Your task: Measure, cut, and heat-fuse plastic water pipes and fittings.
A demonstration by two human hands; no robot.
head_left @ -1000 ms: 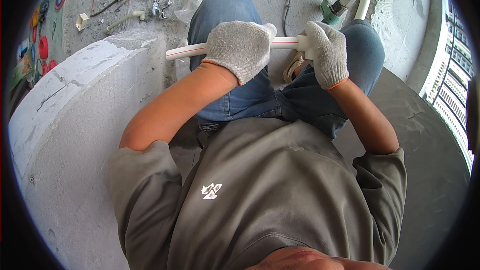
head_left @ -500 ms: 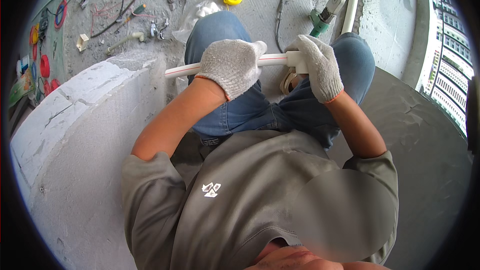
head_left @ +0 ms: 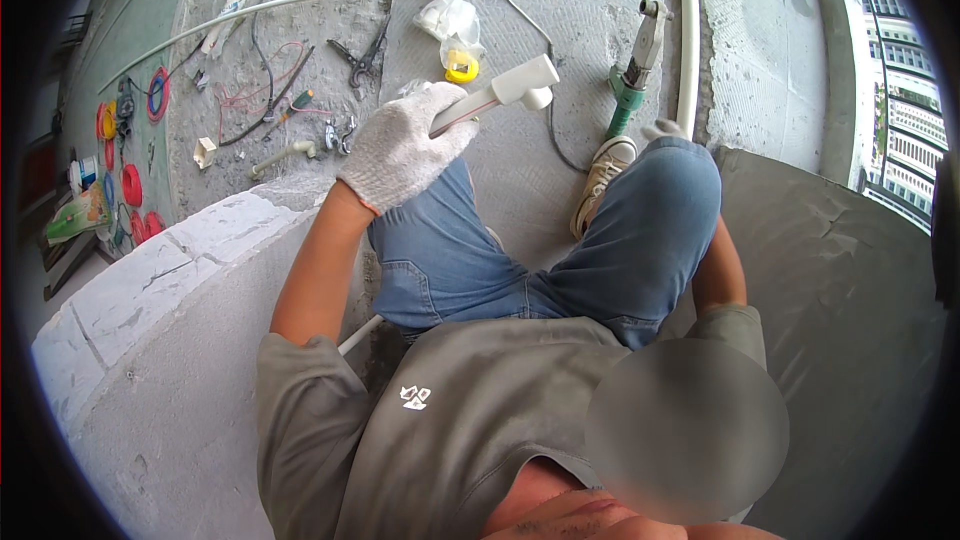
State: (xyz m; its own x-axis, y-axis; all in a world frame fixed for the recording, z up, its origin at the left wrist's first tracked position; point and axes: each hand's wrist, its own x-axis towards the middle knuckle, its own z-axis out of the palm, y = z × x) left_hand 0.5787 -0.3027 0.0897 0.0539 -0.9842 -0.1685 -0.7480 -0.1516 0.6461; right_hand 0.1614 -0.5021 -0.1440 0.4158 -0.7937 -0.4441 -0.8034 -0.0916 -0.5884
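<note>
Partly inside the left hand [head_left: 405, 148], white pipe [head_left: 466, 112], fitting [head_left: 520, 84] outside.

your right hand in its pale knitted glove [head_left: 662, 129] sits mostly hidden behind your blue denim right knee [head_left: 655, 200]; you can't tell what it grips. your pale-gloved left hand [head_left: 400, 148] hides part of the white, red-striped plastic pipe [head_left: 472, 110]. a round blur covers some of your grey-brown t-shirt [head_left: 480, 410].
</note>
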